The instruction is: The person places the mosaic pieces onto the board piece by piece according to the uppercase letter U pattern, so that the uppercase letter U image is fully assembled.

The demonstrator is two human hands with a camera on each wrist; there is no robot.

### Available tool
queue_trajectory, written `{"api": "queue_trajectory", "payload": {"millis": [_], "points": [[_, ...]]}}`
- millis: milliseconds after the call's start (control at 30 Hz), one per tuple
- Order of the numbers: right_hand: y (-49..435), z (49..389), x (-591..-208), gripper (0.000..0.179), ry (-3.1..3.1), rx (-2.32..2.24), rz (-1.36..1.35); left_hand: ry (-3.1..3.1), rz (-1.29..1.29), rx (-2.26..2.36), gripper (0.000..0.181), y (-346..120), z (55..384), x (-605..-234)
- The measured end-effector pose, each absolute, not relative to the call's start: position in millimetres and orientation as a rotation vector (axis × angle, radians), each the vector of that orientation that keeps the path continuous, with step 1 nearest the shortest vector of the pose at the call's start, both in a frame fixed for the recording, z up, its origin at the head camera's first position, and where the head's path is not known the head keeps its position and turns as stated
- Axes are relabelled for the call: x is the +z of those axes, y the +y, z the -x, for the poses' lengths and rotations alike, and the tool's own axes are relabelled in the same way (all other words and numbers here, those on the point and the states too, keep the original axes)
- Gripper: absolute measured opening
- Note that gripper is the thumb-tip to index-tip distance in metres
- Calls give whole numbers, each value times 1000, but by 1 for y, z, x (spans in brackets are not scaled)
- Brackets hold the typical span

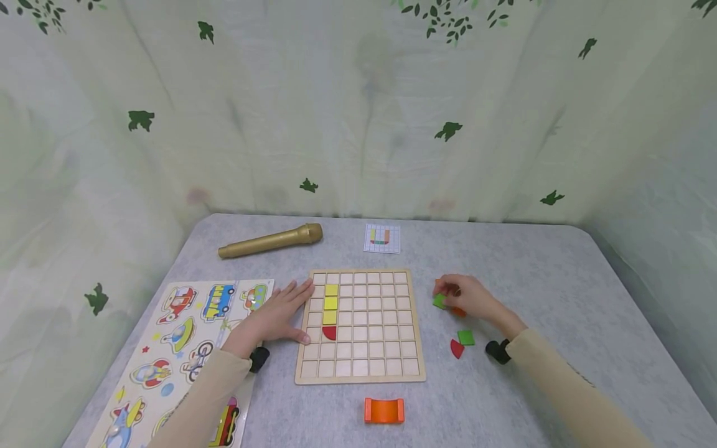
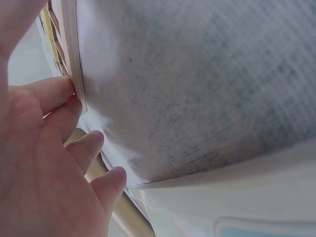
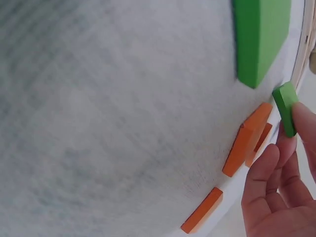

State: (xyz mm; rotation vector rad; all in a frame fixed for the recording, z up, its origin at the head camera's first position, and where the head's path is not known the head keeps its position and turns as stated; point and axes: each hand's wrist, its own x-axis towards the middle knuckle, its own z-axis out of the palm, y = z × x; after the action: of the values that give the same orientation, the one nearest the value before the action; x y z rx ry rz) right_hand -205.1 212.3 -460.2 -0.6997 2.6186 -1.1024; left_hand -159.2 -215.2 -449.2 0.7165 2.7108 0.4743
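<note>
My left hand [image 1: 274, 316] rests with spread fingers along the left edge of a wooden grid board [image 1: 417, 348]. In the left wrist view its fingertips touch the board's frame [image 2: 75, 54]. A column of yellow square tiles [image 1: 330, 303] sits in the board, with a red quarter-round tile [image 1: 330, 333] directly below. To the right of the board, my right hand [image 1: 469, 297] pinches a green square tile [image 3: 285, 106] between thumb and fingers. Orange tiles [image 3: 245, 143] lie beneath that hand. Nearer me are another green square tile [image 1: 465, 337] and a red quarter-round tile [image 1: 457, 348].
A card with a coloured grid pattern [image 1: 382, 238] lies behind the board. The gold microphone [image 1: 271, 241] is at the back left. A picture puzzle board [image 1: 185, 367] lies under the left forearm. An orange curved block [image 1: 384, 411] stands in front of the grid board.
</note>
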Motion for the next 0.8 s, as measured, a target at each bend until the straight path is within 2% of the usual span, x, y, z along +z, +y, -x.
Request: {"api": "queue_trajectory", "payload": {"millis": [400,800], "points": [[207,203,-449,4,2488,-1293,592,2707,-693,469,107,-215,160,-449],[173,196,-447,8,2204,-1429,655,2709,-690,476,108,-215,160,-450]]}}
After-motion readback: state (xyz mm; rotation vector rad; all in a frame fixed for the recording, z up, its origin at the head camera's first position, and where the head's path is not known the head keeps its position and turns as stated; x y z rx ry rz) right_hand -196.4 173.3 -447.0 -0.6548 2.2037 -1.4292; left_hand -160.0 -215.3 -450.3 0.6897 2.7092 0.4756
